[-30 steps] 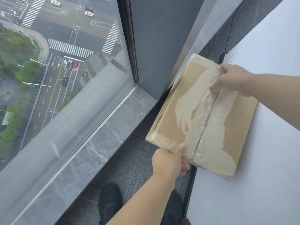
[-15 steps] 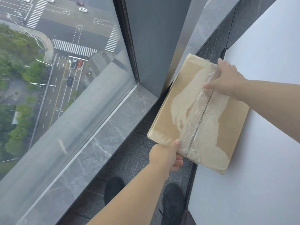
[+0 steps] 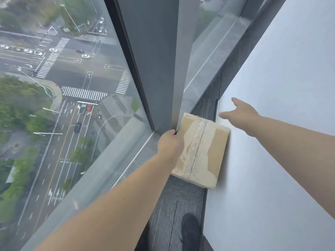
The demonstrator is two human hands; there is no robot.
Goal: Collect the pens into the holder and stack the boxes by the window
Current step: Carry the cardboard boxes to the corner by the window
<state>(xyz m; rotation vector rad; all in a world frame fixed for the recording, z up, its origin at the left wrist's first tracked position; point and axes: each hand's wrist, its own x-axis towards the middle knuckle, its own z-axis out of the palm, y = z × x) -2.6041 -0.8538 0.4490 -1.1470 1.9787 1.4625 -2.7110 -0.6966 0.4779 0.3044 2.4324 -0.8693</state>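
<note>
Head view: my left hand clamps the box by its near-left edge, low beside the window; right hand spread, empty, beyond it; I judge placing underway; next, release.

The flat brown cardboard box has a matt paper face, with a glossy, wrinkled strip of clear plastic tape along its centre seam. The white table on the right is smooth and matt. The grey carpet floor is rough-textured. On the left, the large glass window is glossy; its grey stone sill is polished and veined.
</note>
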